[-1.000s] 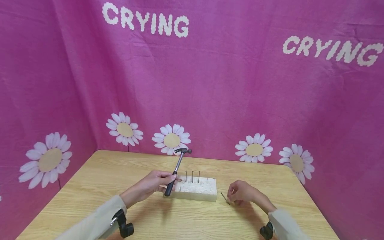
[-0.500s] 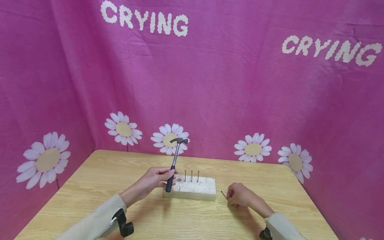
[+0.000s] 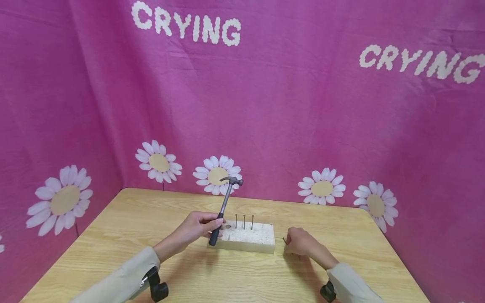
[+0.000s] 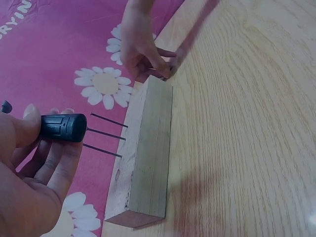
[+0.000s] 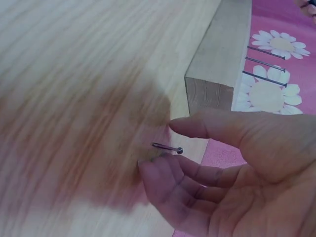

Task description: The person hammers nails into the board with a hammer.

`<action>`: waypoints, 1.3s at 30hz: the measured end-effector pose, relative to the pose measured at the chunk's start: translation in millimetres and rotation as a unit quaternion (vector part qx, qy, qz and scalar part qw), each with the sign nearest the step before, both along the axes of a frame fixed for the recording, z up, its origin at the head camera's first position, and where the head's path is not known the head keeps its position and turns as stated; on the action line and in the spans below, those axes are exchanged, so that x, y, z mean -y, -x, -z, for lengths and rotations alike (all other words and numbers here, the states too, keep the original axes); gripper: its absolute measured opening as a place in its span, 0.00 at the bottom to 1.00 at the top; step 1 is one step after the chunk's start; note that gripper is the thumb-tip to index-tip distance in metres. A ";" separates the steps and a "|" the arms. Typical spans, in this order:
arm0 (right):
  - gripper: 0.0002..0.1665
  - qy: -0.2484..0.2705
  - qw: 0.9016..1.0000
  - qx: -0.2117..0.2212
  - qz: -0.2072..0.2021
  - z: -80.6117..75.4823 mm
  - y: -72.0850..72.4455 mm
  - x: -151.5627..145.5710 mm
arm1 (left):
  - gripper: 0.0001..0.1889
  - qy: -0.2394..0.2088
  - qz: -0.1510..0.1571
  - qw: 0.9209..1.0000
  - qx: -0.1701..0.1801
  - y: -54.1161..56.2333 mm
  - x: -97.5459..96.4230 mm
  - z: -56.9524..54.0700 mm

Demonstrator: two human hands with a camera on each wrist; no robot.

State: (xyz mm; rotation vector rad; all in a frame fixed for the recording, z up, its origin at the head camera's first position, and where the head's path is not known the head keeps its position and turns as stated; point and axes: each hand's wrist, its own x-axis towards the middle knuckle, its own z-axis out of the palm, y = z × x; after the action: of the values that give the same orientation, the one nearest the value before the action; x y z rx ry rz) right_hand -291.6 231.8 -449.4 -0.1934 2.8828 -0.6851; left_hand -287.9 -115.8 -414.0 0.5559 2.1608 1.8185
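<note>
My left hand (image 3: 195,227) grips the black handle of a claw hammer (image 3: 226,202), whose head points up and away over the far table edge. The hammer's butt (image 4: 64,127) shows in the left wrist view. In front of the hammer lies a pale wooden block (image 3: 246,240), with three nails (image 3: 244,221) standing upright in its top. To the right of the block, my right hand (image 3: 301,242) is low over the table. A loose nail (image 5: 167,147) lies between its thumb and fingertips in the right wrist view, with a gap showing on the thumb's side.
The wood-grain table (image 3: 182,277) has its far edge against a pink curtain (image 3: 265,105) printed with daisies and lettering. A round dark mark (image 3: 228,226) shows at the left end of the block's top.
My right hand has shifted slightly left and closer around the loose nail, covering more of it. The hammer in my left hand rose, then dipped a little.
</note>
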 end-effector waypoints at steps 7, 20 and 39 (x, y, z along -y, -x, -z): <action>0.16 0.024 1.000 0.002 0.006 1.8 9.5 4.0 | 0.20 0.020 -0.007 1.000 -0.001 1.4 1.1 1.3; 0.07 0.148 0.988 0.014 -0.030 3.9 25.4 -15.2 | 0.20 0.023 -0.004 1.000 -0.012 0.7 2.5 4.7; 0.08 0.291 0.945 -0.119 -0.091 -2.6 33.2 6.9 | 0.10 0.083 -0.066 0.986 -0.130 11.8 4.8 -9.9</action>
State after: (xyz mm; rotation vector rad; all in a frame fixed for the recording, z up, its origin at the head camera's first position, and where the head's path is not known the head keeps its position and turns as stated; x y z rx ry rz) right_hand -324.7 224.9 -446.7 -0.6487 2.7304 -1.5495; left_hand -299.6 -120.7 -404.1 0.6571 2.5510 1.6877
